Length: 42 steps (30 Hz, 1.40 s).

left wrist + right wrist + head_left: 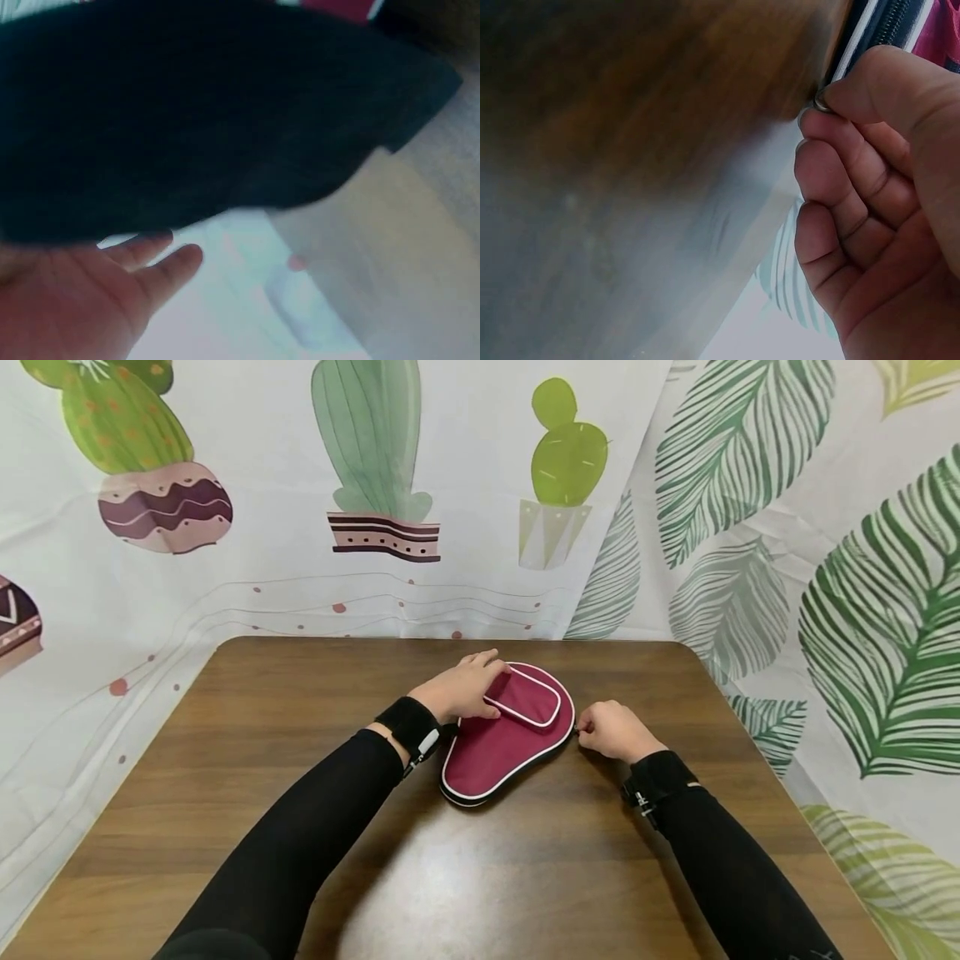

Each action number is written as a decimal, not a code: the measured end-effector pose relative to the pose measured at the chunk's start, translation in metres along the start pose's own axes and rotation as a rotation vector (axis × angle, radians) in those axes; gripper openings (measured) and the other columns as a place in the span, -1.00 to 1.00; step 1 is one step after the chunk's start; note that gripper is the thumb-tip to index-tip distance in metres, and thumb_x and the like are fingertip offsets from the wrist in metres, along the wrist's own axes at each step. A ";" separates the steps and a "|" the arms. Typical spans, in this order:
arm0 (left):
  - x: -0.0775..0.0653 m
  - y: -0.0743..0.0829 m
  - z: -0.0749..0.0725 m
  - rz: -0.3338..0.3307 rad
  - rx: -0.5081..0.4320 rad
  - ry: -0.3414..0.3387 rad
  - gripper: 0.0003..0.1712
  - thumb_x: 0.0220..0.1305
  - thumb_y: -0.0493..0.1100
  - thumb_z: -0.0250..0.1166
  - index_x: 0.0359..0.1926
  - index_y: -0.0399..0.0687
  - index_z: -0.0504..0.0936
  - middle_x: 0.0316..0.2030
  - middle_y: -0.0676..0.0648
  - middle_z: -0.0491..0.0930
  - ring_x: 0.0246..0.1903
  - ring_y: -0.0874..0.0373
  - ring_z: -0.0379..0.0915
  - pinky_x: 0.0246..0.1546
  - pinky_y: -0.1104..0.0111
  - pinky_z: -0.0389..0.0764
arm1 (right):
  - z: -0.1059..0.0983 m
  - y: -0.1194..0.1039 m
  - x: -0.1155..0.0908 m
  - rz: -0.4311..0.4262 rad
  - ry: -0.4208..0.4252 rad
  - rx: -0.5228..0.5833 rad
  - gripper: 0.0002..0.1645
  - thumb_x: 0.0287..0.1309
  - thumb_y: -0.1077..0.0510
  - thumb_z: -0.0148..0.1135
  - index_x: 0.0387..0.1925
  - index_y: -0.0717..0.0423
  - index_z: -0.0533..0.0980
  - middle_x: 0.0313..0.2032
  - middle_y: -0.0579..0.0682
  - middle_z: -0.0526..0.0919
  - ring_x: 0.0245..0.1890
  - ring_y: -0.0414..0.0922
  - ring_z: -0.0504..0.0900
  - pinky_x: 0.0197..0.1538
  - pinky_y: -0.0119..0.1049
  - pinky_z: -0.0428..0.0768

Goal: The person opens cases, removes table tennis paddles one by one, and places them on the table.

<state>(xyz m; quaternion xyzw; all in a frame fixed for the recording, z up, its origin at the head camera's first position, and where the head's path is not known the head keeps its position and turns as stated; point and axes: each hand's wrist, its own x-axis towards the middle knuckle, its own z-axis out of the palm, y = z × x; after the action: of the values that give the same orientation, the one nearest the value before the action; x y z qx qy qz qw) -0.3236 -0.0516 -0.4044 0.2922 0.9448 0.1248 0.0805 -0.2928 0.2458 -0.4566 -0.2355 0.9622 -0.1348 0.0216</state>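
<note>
A dark red table tennis bat case [495, 752] with white piping, a black zipped side and a front pocket [528, 695] lies on the wooden table. Its narrow end faces me. My left hand [467, 687] rests on the case's upper left edge, fingers and thumb spread over the pocket side. In the left wrist view a blurred dark shape hides part of that hand [75, 304]. At the case's right edge, my right hand [617, 731] pinches the zipper pull [823, 101] between thumb and curled index finger. The black zipper [891, 22] runs just above the thumb.
The brown wooden table [262, 718] extends around the case on all sides. Behind it hangs a white cloth [480, 460] printed with cacti and leaves, reaching down to the table's back edge.
</note>
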 end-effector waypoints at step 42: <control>0.001 0.021 0.026 -0.156 0.154 0.117 -0.34 0.33 0.15 0.33 0.33 0.01 0.39 0.08 -0.28 0.46 -0.13 -0.15 0.66 -0.14 0.11 0.67 | 0.003 -0.002 -0.008 -0.013 0.027 -0.010 -0.82 0.05 0.22 0.28 -0.61 -0.04 0.54 -0.64 -0.20 0.46 -0.56 -0.20 0.39 -0.37 -0.28 0.39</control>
<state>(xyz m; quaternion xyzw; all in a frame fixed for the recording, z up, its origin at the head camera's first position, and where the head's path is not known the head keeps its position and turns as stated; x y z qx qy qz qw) -0.3073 -0.0297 -0.4237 0.2155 0.9745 0.0620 0.0121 -0.2846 0.2472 -0.4588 -0.2399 0.9616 -0.1334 0.0063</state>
